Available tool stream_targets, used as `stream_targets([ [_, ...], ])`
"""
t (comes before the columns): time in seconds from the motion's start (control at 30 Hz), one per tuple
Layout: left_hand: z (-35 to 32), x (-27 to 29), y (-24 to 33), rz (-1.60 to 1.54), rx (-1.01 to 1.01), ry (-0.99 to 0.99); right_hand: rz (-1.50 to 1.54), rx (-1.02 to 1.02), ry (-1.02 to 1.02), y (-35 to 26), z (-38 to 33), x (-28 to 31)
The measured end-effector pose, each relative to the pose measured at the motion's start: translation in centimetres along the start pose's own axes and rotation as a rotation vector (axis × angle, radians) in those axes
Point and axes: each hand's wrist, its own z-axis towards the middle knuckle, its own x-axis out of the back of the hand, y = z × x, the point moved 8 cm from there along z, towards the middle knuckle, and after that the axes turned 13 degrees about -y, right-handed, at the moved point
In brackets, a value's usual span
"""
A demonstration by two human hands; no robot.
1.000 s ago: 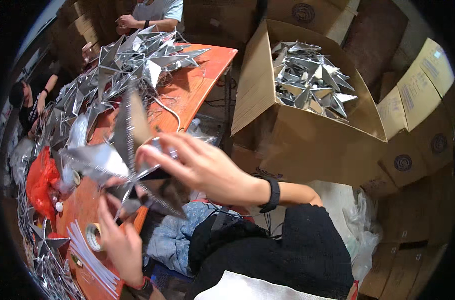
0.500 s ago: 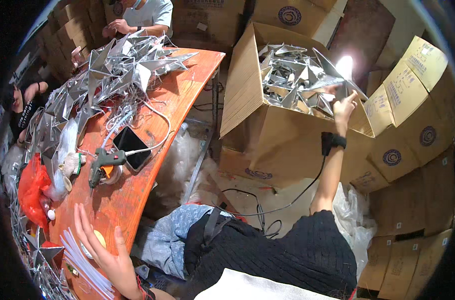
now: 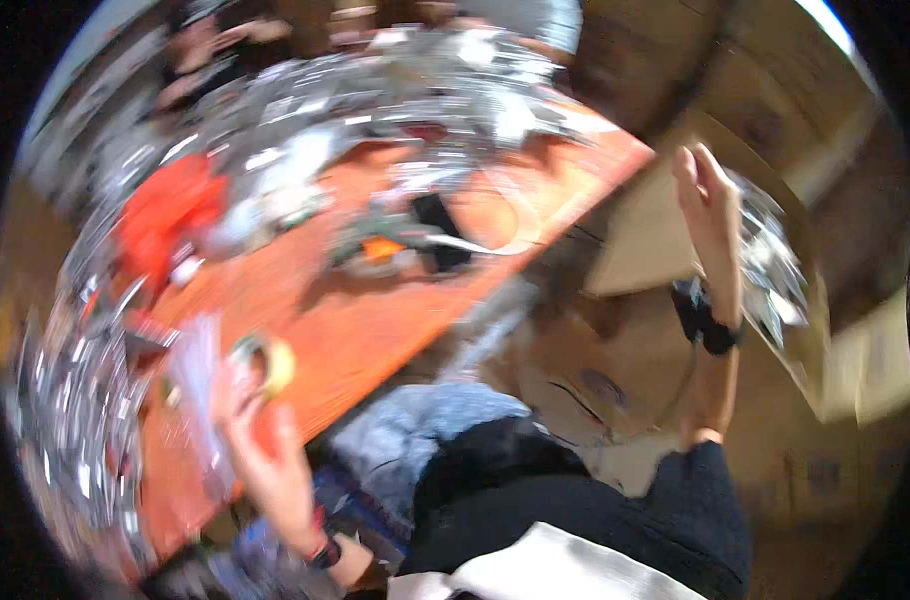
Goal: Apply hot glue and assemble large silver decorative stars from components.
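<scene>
right hand (image 3: 712, 212) empty, fingers extended, by the carton (image 3: 635, 238) with silver stars (image 3: 775, 255) inside; contact unclear. left hand (image 3: 265, 455) empty, fingers apart, near tape roll (image 3: 279, 368) and white sticks (image 3: 197, 385). glue gun (image 3: 367, 237) on counter (image 3: 345, 335), star heap (image 3: 455, 85) beyond, blurred.

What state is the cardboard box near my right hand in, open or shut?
Open: the cardboard box has a flap folded outward, and blurred silver pieces show inside.
</scene>
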Motion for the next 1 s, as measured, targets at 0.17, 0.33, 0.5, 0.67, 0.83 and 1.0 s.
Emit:
stream_targets([
  [0.17, -3.2, 3.2, -0.6, -0.024, 0.123, 0.093, 0.362, 0.693, -0.418, -25.4, 0.0, -13.7],
  [0.33, -9.0, 5.5, -2.6, -0.112, 0.26, 0.201, 0.521, 1.27, -0.573, -47.0, -0.2, -24.6],
  [0.5, -13.6, 6.5, -4.4, -0.099, 0.425, 0.397, 0.742, 1.537, -0.431, -63.8, -3.5, -33.0],
  [0.67, -18.0, 6.2, -6.6, -0.062, 0.663, 0.485, 0.7, 1.518, -0.316, -72.3, -8.1, -34.7],
  [0.83, -20.9, 6.7, -7.9, -0.029, 0.746, 0.556, 0.282, 1.544, -0.54, -76.2, -8.3, -40.6],
  [1.0, -22.1, 8.1, -7.7, 0.072, 0.775, 0.544, 0.465, 1.551, -0.37, -74.3, -8.0, -37.3],
])
